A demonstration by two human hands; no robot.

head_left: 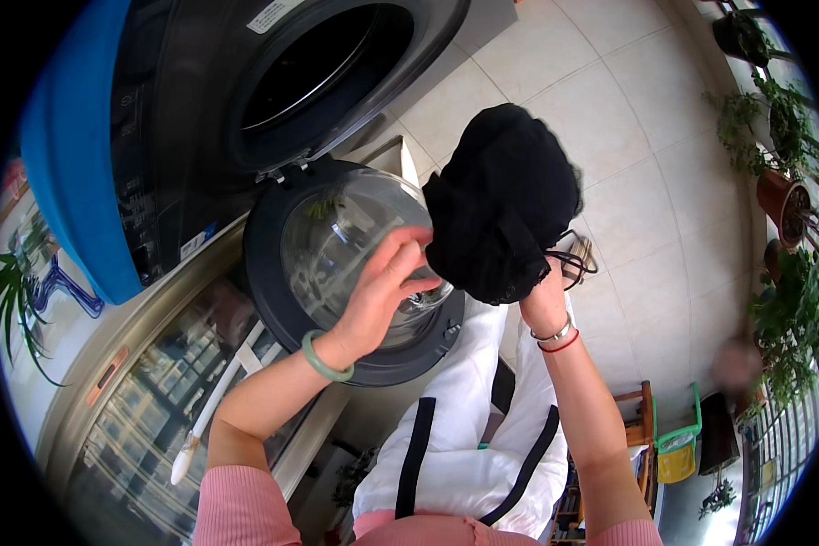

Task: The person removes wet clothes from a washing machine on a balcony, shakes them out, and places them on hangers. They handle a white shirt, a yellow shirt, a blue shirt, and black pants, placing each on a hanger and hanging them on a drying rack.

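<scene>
A rounded, bunched black cloth item [505, 200] with a strap and thin dark cords hangs in front of me, above the floor. My right hand [544, 300] holds it from below at its lower right edge; the cloth hides most of the fingers. At the left side of the cloth is my left hand [382, 296], fingers bent and apart, the tips at or just short of its edge. Behind that hand, the round glass door [264, 264] of a dark front-loading washing machine [191, 109] stands swung out. The machine's drum opening [318, 68] shows dark inside.
A blue cover or panel [68, 155] runs along the machine's left side. Tiled floor [646, 182] spreads to the right, with potted plants [783, 205] by the barred window. A green folding stool [678, 437] and wooden furniture stand lower right. A white-tipped stick [187, 460] lies lower left.
</scene>
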